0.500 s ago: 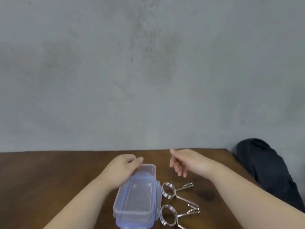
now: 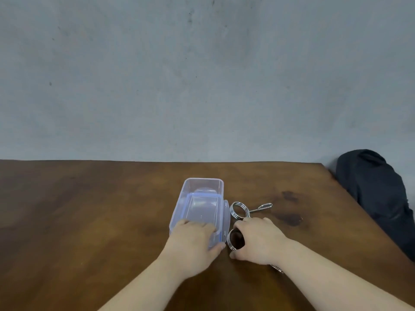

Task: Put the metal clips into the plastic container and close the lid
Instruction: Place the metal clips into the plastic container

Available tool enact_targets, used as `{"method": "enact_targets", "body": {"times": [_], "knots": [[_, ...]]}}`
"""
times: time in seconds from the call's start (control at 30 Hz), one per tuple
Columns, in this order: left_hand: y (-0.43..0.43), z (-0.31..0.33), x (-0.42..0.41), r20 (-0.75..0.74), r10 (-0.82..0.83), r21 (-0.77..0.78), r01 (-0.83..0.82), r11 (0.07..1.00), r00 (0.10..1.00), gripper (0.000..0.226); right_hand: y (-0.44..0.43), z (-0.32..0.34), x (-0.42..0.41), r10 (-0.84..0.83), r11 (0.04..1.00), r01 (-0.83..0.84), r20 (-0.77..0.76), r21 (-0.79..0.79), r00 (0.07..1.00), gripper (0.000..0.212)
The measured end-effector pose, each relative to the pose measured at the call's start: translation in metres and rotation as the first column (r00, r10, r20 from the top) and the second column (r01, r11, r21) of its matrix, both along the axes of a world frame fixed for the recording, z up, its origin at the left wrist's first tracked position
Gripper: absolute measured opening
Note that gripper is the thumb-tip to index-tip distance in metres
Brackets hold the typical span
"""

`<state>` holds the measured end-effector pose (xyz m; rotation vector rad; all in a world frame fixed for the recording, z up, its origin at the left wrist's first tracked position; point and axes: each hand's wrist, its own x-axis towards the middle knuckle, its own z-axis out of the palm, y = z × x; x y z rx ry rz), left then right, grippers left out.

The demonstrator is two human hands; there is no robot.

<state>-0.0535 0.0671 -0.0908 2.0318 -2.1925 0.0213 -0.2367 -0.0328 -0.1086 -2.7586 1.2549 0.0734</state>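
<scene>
Brown wooden table [image 2: 89, 221] against a grey wall: left hand [image 2: 193, 241] clamps the plastic container [image 2: 202, 198] with its lid [image 2: 202, 212] slid partly off, right hand [image 2: 258, 239] curls round the near metal clip [image 2: 234, 240], so the open far end lies forward-left of it.

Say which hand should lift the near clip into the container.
Right. The right hand already rests over the near clip; the left hand is busy on the container and its lid.

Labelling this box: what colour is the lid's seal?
Blue, on the lid, seen in the head view.
</scene>
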Motion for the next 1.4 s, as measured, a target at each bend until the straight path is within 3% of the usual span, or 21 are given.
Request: {"method": "enact_targets", "body": {"times": [0.13,0.2,0.27,0.43,0.53,0.63,0.7,0.8,0.87,0.93,1.07,1.2,1.27,1.4], "knots": [[0.0,-0.012,0.002,0.009,-0.001,-0.015,0.001,1.0,1.0,0.034,0.0,-0.006,-0.002,-0.024,0.999,0.023,0.044,0.025,0.999,0.043],[0.0,-0.021,0.007,0.002,-0.02,-0.092,0.02,0.996,1.0,0.037,-0.002,-0.006,-0.007,-0.059,0.996,0.054,0.077,0.071,0.995,0.04],[-0.001,-0.028,0.015,0.009,-0.022,-0.165,0.023,0.986,1.0,0.045,-0.004,-0.004,-0.011,-0.099,0.99,0.084,0.126,0.116,0.987,0.042],[-0.003,-0.034,0.038,-0.01,-0.039,-0.169,0.037,0.985,0.999,0.046,-0.005,0.022,-0.017,-0.184,0.981,0.156,0.281,0.119,0.942,0.051],[-0.005,-0.038,0.052,-0.004,-0.019,-0.175,0.018,0.984,1.0,0.048,-0.009,0.042,-0.013,-0.183,0.983,0.154,0.424,0.102,0.887,0.049],[-0.003,-0.044,0.061,-0.075,-0.022,-0.263,0.001,0.965,0.997,0.041,-0.02,0.059,0.001,-0.115,0.993,0.085,0.473,0.084,0.873,0.048],[0.001,-0.049,0.064,-0.155,-0.021,-0.326,-0.031,0.945,0.988,0.038,-0.028,0.069,0.016,-0.034,0.999,0.017,0.417,0.043,0.908,0.054],[0.005,-0.055,0.065,-0.348,0.123,-0.257,-0.221,0.941,0.929,0.094,-0.041,0.081,0.045,0.122,0.992,-0.112,0.216,-0.057,0.969,0.07],[0.006,-0.054,0.065,-0.464,0.272,-0.07,-0.341,0.937,0.843,0.136,-0.048,0.085,0.067,0.236,0.97,-0.229,0.088,-0.084,0.968,0.072],[0.006,-0.055,0.065,-0.548,0.316,0.018,-0.367,0.93,0.774,0.158,-0.054,0.086,0.088,0.35,0.933,-0.353,-0.047,-0.071,0.936,0.073],[0.003,-0.062,0.069,-0.646,0.284,0.062,-0.322,0.945,0.708,0.167,-0.056,0.079,0.123,0.49,0.867,-0.496,-0.286,0.056,0.824,0.07],[-0.003,-0.068,0.078,-0.723,0.258,0.115,-0.256,0.96,0.641,0.17,-0.051,0.056,0.141,0.534,0.845,-0.496,-0.256,0.2,0.806,0.045],[-0.008,-0.067,0.086,-0.763,0.236,0.123,-0.223,0.967,0.602,0.171,-0.052,0.045,0.149,0.528,0.848,-0.494,-0.244,0.189,0.813,0.039],[-0.023,-0.067,0.106,-0.768,0.203,0.165,-0.118,0.979,0.608,0.158,-0.056,0.037,0.156,0.485,0.873,-0.46,-0.192,0.165,0.853,0.029]]}}
